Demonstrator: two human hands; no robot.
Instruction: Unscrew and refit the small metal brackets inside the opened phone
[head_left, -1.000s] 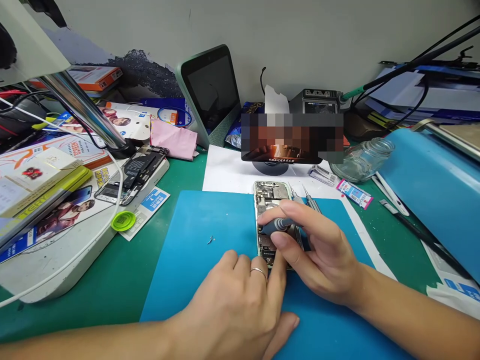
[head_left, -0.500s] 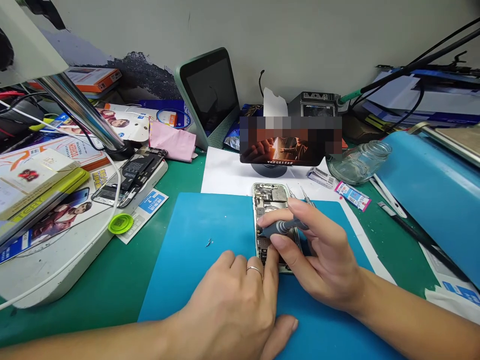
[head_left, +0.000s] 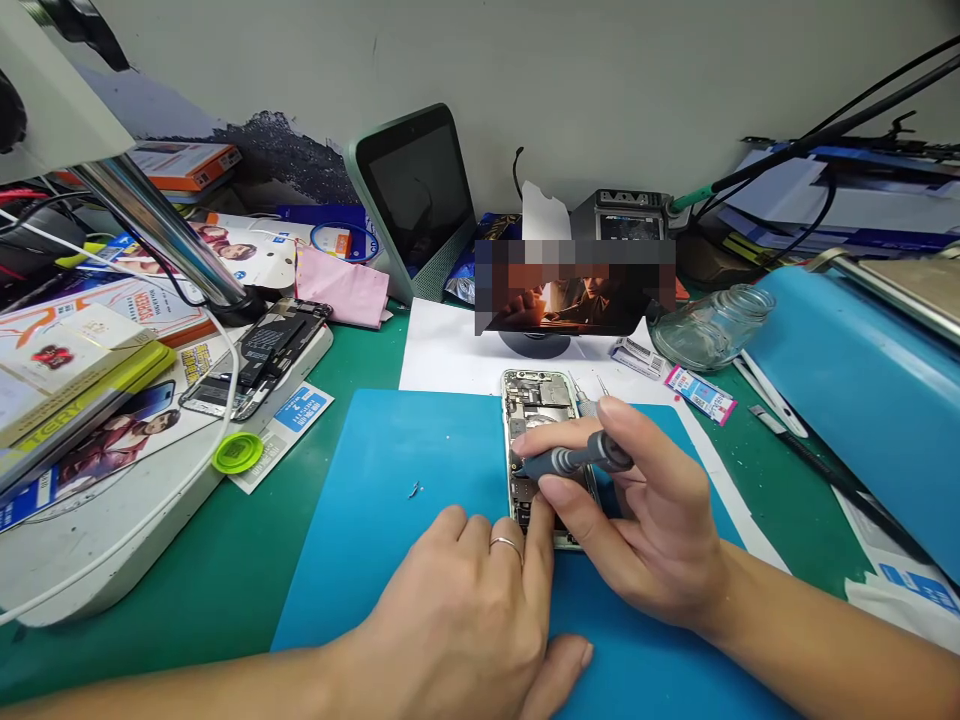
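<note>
An opened phone (head_left: 550, 390), its back off and its circuit boards bare, lies on the blue mat (head_left: 390, 430). My left hand (head_left: 465, 590) rests at its lower end, index fingertip pressing down on it and the other fingers curled; a ring is on one finger. My right hand (head_left: 660, 510) is closed around a grey screwdriver (head_left: 566, 460), thumb and fingers pinching its shaft. The driver leans over the phone's left side; its tip is too small to make out. Beside the phone's upper right lie thin metal tools (head_left: 585, 402), partly covered by my right hand.
Small dark bits (head_left: 414, 490) lie on the mat. Behind stand a phone playing a video (head_left: 577, 300) and a smart display (head_left: 412, 190). A glass jar (head_left: 712, 325) and tweezers (head_left: 772, 400) are right. On the left, a lamp-type stand (head_left: 161, 230) rises beside another opened phone (head_left: 262, 360).
The screwdriver handle's rear end has swung slightly and shows more between my right thumb and fingers. My left hand stays on the phone. The whole view has shifted a little.
</note>
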